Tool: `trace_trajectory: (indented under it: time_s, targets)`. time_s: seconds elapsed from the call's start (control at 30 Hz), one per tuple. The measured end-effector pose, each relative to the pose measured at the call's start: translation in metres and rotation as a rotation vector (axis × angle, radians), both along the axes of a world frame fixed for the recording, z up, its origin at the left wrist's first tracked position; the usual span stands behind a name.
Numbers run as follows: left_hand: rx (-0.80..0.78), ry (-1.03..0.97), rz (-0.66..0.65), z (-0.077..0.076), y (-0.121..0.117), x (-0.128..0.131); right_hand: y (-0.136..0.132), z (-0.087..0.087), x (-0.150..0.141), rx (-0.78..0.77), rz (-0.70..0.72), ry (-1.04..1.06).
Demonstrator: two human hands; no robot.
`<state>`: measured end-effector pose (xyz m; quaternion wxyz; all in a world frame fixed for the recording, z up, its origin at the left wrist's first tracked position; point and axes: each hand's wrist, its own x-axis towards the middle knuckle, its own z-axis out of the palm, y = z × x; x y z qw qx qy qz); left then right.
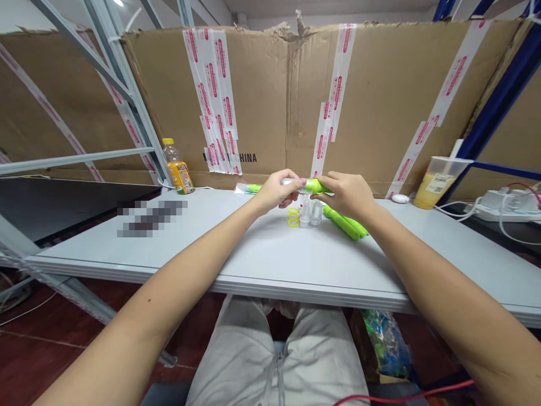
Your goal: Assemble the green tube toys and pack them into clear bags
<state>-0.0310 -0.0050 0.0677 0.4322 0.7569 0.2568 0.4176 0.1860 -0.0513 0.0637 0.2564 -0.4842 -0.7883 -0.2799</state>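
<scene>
Above the table, both hands hold one slim tube with a clear end and a bright green end (313, 186). My left hand (276, 193) pinches the clear end. My right hand (346, 193) is closed around the green end and hides part of it. Just below the hands, a few yellow rings (293, 217) lie in a column. Beside them stand small clear plastic pieces (315, 214). Bright green tubes (344, 223) lie slanted under my right hand. Behind my left hand, a green item in clear wrapping (252, 188) lies near the cardboard.
A cardboard wall (262, 101) closes off the table's back. An orange drink bottle (180, 169) stands at the left. At the right are a drink cup (437, 183), a small white case (400, 198) and a power strip (507, 204) with cables. Metal posts flank the table (262, 254).
</scene>
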Motion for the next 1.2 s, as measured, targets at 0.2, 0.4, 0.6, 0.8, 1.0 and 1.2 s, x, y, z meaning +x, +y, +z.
trace_trajectory:
  time_s: [0.2,0.4,0.6,0.8,1.0,1.2]
  targets:
    - [-0.153,0.301,-0.211,0.014,-0.003,-0.015,-0.004,0.000,-0.006,0.002,0.036,-0.153]
    - [-0.239,0.436,-0.282,0.018,-0.005,-0.022,-0.011,0.002,-0.014,-0.045,0.080,-0.229]
    - [0.064,0.478,-0.219,0.016,-0.003,-0.021,-0.013,0.004,-0.012,-0.103,0.060,-0.211]
    - [0.530,0.624,0.029,0.020,-0.017,-0.015,-0.014,0.014,-0.003,-0.389,0.158,0.021]
    - [0.938,0.809,0.236,0.017,-0.028,-0.006,-0.013,0.025,0.010,-0.623,0.291,0.157]
    - [0.793,0.784,0.259,0.013,-0.023,-0.008,-0.006,0.010,0.002,-0.131,0.116,-0.082]
